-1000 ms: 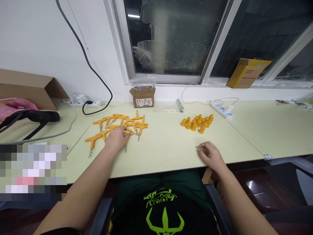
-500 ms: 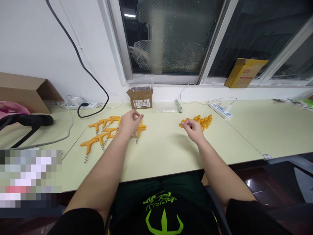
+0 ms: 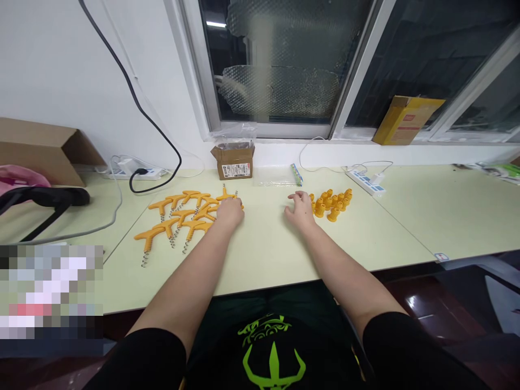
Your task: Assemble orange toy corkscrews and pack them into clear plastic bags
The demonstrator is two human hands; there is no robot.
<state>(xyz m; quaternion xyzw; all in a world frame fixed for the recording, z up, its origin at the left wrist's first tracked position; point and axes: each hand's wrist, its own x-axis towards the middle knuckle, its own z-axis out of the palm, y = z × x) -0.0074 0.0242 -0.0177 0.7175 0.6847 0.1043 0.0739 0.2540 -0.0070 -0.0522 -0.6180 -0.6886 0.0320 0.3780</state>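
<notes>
On the pale green table (image 3: pixel 264 254), a scatter of orange T-handled corkscrews (image 3: pixel 179 216) lies to the left. The left hand (image 3: pixel 229 212) rests palm down on the scatter's right edge, fingers loosely together; whether it grips one I cannot tell. The right hand (image 3: pixel 299 208) lies flat with fingers spread, touching the near left edge of a cluster of orange caps (image 3: pixel 331 203).

Small brown carton (image 3: pixel 233 161) ahead of me: white label with print and a barcode, too small to read | yellow box (image 3: pixel 407 120) on the sill: red-and-white label, unreadable | my black shirt (image 3: pixel 271 355): green emblem (no words).
</notes>
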